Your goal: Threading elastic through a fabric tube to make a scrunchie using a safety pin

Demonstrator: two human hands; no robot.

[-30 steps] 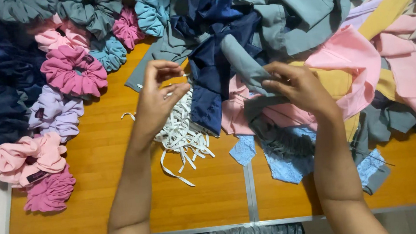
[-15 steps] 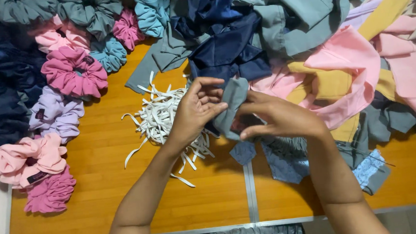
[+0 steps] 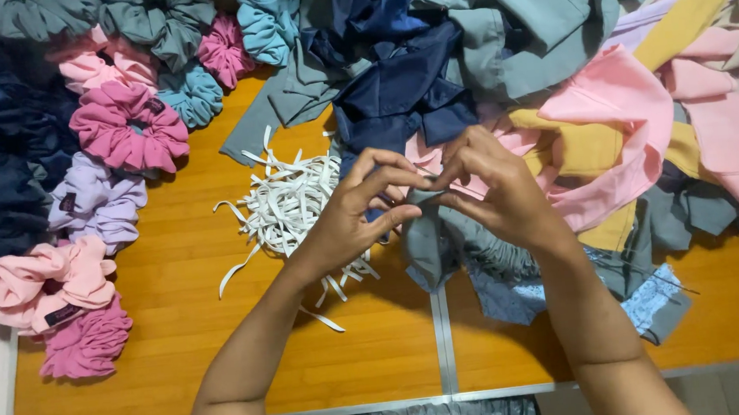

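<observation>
Both hands are meeting over the middle of the wooden tabletop [image 3: 180,372], just above its centre seam. The left hand [image 3: 352,213] is pinching with thumb and forefinger closed on the upper edge of a grey-green fabric piece [image 3: 430,247], the remaining fingers curling loosely. The right hand [image 3: 495,189] is gripping the same fabric piece from the other side, fingertips nearly touching those of the left. The fabric is hanging down from the two hands and gathering in folds toward the near edge, lying over a pale blue cloth scrap [image 3: 650,304].

Just beside the left hand, toward the left edge, a heap of white elastic strips [image 3: 286,205] is lying on the bare wood, several strips trailing toward the near edge. A navy cloth [image 3: 404,90] is lying directly beyond the hands toward the far edge. A pile of pink, yellow and grey cloth [image 3: 633,99] is covering the far right corner.

Along the left edge, finished scrunchies are sitting in a row: a magenta scrunchie [image 3: 126,126], a lilac scrunchie [image 3: 97,203], a pale pink scrunchie [image 3: 41,282] and a mauve scrunchie [image 3: 85,340] nearest the near left corner. A teal scrunchie [image 3: 271,18] is resting at the far edge.
</observation>
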